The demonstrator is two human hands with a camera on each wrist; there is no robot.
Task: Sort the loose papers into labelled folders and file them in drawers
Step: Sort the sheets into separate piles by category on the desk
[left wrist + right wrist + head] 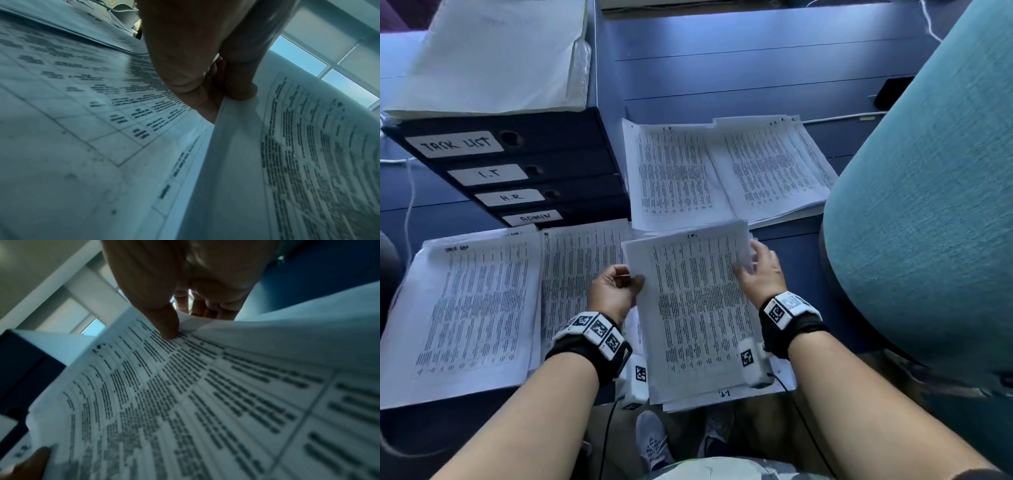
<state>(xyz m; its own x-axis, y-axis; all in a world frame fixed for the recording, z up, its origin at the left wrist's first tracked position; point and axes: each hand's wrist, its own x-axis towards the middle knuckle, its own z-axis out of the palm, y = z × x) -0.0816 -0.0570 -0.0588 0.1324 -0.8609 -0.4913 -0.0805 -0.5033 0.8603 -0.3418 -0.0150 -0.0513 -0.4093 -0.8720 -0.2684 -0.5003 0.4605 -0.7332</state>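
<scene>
You had a sheaf of printed sheets (695, 308) held up between both hands, above the near edge of the table (756, 68). Your left hand (613, 291) pinched its left edge, thumb on top and fingers (207, 104) curled under. Your right hand (760, 274) gripped the upper right corner, thumb pressed on the print, fingers (197, 308) wrapped behind the edge.

The top sheet was white, covered in a dense table of small dark text in ruled columns, with a handwritten "I.T" mark at the top margin (too blurred in both wrist views to read any print). The sheaf bowed slightly between the two grips. Under it another sheet stuck out at the near edge, marked "I.T" upside down.

Other piles lay flat on the table: the task-list pile (469, 308) at near left, a second pile (575, 274) just beside it and partly under your left hand, an I.T pile (671, 171) farther back, and an H.R pile (767, 161) overlapping that one's right side.

Four dark blue folders (524, 164) were stacked at left, spine labels reading TASK LIST, I.T, H.R, ADMIN from the top down. A white paper bundle (493, 58) sat on top of the stack. A teal chair back (928, 222) filled the right side.
</scene>
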